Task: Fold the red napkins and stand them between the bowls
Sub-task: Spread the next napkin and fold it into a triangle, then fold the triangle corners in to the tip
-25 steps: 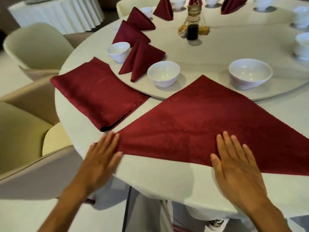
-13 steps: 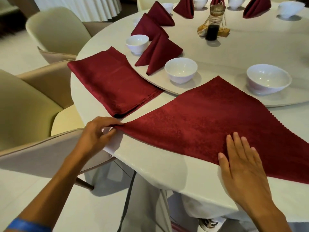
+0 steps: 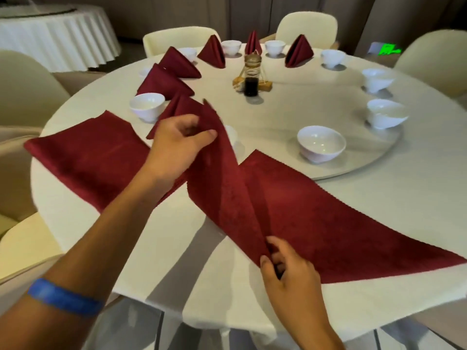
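Observation:
A red napkin (image 3: pixel 316 210) folded into a triangle lies on the white round table (image 3: pixel 417 198) in front of me. My left hand (image 3: pixel 177 145) pinches its left corner and holds it lifted above the table, over the middle of the cloth. My right hand (image 3: pixel 288 271) pinches the napkin's near folded edge at the crease. A stack of flat red napkins (image 3: pixel 86 157) lies to the left. Several folded napkins (image 3: pixel 164 83) stand between white bowls (image 3: pixel 146 106) along the turntable's left and far rim. One bowl (image 3: pixel 321 144) stands just beyond the napkin.
A glass turntable (image 3: pixel 366 168) carries the bowls. A condiment stand with a dark bottle (image 3: pixel 251 80) is at its centre. Cream chairs (image 3: pixel 27 87) ring the table, one close at my left. Another draped table (image 3: pixel 55 36) stands far left.
My left hand took the napkin's left corner and lifted it up and to the right. My right hand went from lying flat on the cloth to pinching the near edge.

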A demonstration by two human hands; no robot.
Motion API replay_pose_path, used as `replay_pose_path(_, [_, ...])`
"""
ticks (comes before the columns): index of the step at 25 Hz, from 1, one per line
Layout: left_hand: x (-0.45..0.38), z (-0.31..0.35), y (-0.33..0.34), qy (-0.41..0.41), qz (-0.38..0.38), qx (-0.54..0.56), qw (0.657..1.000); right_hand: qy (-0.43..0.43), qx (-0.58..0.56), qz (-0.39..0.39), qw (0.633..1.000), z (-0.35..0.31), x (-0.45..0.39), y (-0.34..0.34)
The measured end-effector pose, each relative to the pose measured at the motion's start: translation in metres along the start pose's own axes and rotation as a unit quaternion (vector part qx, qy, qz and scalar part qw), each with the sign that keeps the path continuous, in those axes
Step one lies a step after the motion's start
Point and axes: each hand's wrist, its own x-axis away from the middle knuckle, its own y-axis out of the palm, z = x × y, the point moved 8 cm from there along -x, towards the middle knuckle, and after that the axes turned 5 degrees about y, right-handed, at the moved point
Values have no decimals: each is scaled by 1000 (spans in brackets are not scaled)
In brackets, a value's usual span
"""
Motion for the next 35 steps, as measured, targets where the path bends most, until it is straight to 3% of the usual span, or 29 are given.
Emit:
replay_pose_path(4, [-31,-30,65,20,-73,-192,978,40,-22,-49,998,14,-12,4])
replay_pose_path(8, [25,-47,51,113,2,-323,939,43,-12,-57,997,19,-23,2])
replay_pose_path(10, [57,-72,17,73,17,-362,929,27,-3,-54,998,15,-20,1])
replay_pose_path(14, [75,-120,-12,-90,-30,-194,976,18,16,-48,999,15,-18,2])
replay_pose_path(16, [69,-124,-10,-97,-48,-165,980,17,13,-45,999,15,-17,2])
replay_pose_path(22, [64,-140,-7,-129,-53,-213,967,-32,66,-23,997,13,-11,6])
replay_pose_path(25, [62,-142,-6,-148,-51,-173,972,-62,134,-25,989,7,-4,10])
replay_pose_path(28, [64,-142,-7,-155,-54,-143,976,-37,131,-34,990,7,-7,3])
replay_pose_path(30, [65,-141,-6,-151,-50,-131,979,-7,106,-52,993,1,-30,-4])
replay_pose_path(33, [66,-143,-6,-148,-34,-131,980,19,64,-14,998,-12,-99,-15])
replay_pose_path(35, [68,-143,-7,-142,-21,-134,980,41,66,-46,996,-20,-153,0])
